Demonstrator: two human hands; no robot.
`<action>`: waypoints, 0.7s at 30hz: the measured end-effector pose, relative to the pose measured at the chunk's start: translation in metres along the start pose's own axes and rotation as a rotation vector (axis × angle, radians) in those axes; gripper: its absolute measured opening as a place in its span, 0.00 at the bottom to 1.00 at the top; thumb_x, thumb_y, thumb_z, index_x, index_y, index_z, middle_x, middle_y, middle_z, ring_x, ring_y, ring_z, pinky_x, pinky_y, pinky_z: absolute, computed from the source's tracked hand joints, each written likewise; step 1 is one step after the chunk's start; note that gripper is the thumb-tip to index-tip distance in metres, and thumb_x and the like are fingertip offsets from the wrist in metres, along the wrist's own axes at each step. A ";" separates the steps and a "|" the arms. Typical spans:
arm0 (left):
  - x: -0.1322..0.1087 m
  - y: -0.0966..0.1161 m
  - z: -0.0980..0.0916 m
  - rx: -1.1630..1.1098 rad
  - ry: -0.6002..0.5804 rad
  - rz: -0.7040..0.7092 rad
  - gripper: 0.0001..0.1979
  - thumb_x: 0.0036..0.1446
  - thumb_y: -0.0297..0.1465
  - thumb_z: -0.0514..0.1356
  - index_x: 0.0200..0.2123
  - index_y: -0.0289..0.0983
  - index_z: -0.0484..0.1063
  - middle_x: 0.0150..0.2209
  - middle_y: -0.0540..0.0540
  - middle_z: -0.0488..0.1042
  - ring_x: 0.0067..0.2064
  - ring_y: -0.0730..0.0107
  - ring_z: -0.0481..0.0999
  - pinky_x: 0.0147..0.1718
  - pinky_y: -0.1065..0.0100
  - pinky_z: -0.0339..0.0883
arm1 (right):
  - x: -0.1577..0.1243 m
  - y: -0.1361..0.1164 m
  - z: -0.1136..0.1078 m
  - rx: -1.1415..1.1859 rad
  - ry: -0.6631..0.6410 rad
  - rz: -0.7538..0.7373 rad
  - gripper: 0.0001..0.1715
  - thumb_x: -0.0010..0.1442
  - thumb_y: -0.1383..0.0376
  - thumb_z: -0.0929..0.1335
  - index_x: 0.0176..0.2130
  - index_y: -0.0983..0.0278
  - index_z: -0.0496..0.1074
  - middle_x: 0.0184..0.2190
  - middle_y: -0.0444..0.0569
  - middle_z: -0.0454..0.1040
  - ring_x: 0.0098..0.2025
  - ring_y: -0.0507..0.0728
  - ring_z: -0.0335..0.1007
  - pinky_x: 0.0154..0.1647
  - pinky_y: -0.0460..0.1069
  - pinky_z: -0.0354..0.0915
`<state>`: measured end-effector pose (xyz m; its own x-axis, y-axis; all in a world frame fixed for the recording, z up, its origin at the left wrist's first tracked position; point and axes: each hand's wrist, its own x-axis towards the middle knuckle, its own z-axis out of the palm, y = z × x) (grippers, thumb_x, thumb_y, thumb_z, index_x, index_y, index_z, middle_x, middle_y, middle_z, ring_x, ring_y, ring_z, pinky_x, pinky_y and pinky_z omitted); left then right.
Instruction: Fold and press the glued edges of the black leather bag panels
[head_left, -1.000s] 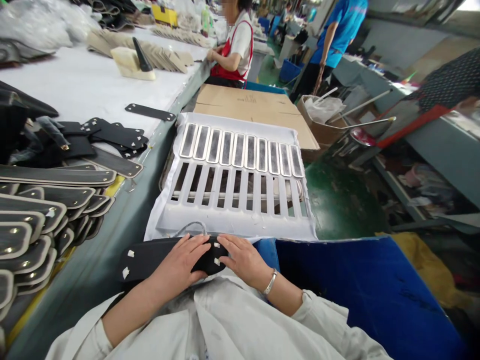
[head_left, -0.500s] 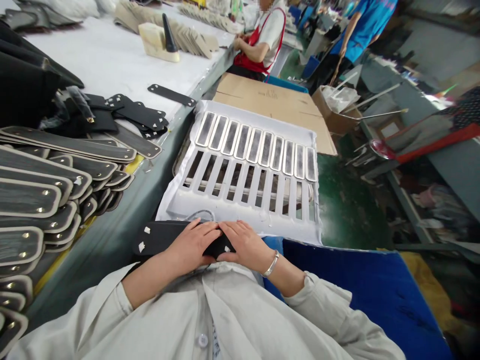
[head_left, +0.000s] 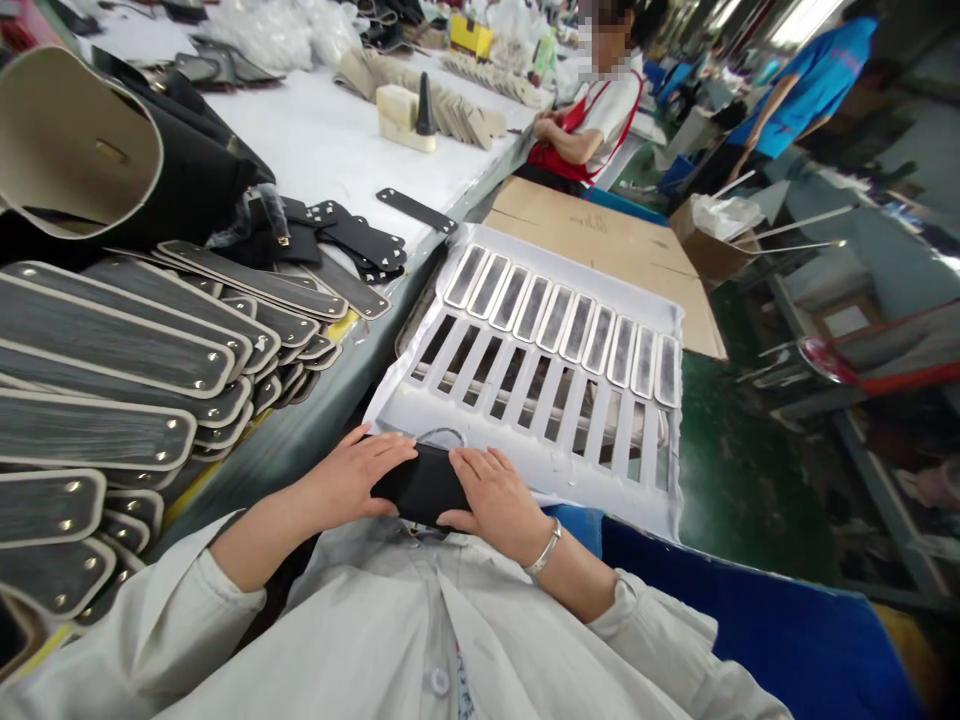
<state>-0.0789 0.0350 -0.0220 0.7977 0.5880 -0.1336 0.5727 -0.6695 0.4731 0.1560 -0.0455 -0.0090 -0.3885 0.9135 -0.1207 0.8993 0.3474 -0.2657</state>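
Observation:
Both my hands rest on a black leather piece (head_left: 422, 482) that lies on my lap, against my pale shirt. My left hand (head_left: 352, 478) grips its left end, with the fingers curled over the top edge. My right hand (head_left: 495, 500), a bracelet on its wrist, presses down on the right end with fingers close together. Most of the piece is hidden under my hands. Just beyond it lies a white slotted template (head_left: 547, 400) with a row of grey strips (head_left: 562, 325) set in its far slots.
Fanned stacks of black straps with cream edges (head_left: 112, 380) cover the table (head_left: 315, 140) at the left. Smaller black pieces (head_left: 352, 240) lie behind them. A cardboard sheet (head_left: 600, 240) lies past the template. A person in a red apron (head_left: 592, 120) sits further along. Blue cloth (head_left: 750, 620) lies at my right.
The view has swung to the left. My left hand has slid along the black piece, and the long left part with its white tabs no longer shows. Both hands stay on it.

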 end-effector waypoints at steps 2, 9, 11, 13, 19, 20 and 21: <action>-0.012 -0.011 -0.006 -0.072 0.072 -0.059 0.28 0.47 0.37 0.63 0.52 0.41 0.63 0.58 0.42 0.63 0.59 0.57 0.60 0.59 0.53 0.44 | 0.007 -0.007 0.002 0.001 0.000 0.011 0.44 0.51 0.48 0.69 0.58 0.71 0.58 0.56 0.59 0.63 0.57 0.63 0.57 0.61 0.60 0.50; -0.058 -0.043 -0.007 -0.568 0.255 -0.595 0.16 0.52 0.45 0.56 0.32 0.37 0.70 0.26 0.51 0.71 0.28 0.69 0.70 0.28 0.71 0.63 | 0.027 -0.023 0.010 -0.005 0.016 -0.015 0.44 0.53 0.49 0.68 0.59 0.72 0.57 0.59 0.59 0.59 0.60 0.64 0.53 0.62 0.60 0.50; -0.058 -0.042 0.001 -0.715 0.246 -0.618 0.17 0.53 0.45 0.55 0.27 0.37 0.69 0.21 0.54 0.66 0.23 0.73 0.65 0.22 0.73 0.58 | 0.035 -0.030 0.013 0.001 0.023 -0.025 0.43 0.53 0.50 0.68 0.59 0.71 0.57 0.59 0.59 0.59 0.60 0.64 0.53 0.62 0.60 0.51; -0.055 -0.040 0.006 -0.848 0.253 -0.645 0.17 0.52 0.46 0.56 0.25 0.36 0.67 0.18 0.56 0.62 0.20 0.76 0.60 0.19 0.74 0.53 | 0.043 -0.036 0.015 0.009 0.026 -0.025 0.42 0.54 0.51 0.68 0.59 0.70 0.57 0.59 0.59 0.60 0.60 0.63 0.54 0.62 0.60 0.51; -0.047 -0.042 0.007 -0.915 0.266 -0.705 0.17 0.48 0.44 0.58 0.22 0.36 0.66 0.15 0.57 0.59 0.19 0.76 0.57 0.18 0.73 0.50 | 0.063 -0.052 0.020 0.020 0.033 -0.018 0.41 0.54 0.51 0.67 0.60 0.67 0.56 0.60 0.57 0.59 0.60 0.64 0.53 0.60 0.61 0.52; -0.046 -0.043 0.007 -0.913 0.271 -0.706 0.16 0.48 0.44 0.58 0.22 0.36 0.66 0.15 0.57 0.59 0.19 0.76 0.57 0.18 0.73 0.50 | 0.065 -0.054 0.020 0.022 0.034 -0.019 0.41 0.54 0.51 0.67 0.60 0.67 0.56 0.60 0.56 0.58 0.60 0.64 0.53 0.60 0.61 0.52; -0.046 -0.044 0.008 -0.918 0.277 -0.706 0.16 0.48 0.44 0.58 0.22 0.36 0.66 0.15 0.57 0.59 0.19 0.76 0.57 0.19 0.73 0.50 | 0.067 -0.056 0.020 0.024 0.032 -0.020 0.41 0.54 0.51 0.67 0.60 0.66 0.56 0.60 0.56 0.58 0.60 0.64 0.53 0.60 0.61 0.52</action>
<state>-0.1393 0.0341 -0.0434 0.2281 0.8497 -0.4753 0.4296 0.3503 0.8323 0.0755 -0.0078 -0.0213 -0.3998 0.9127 -0.0848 0.8859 0.3611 -0.2912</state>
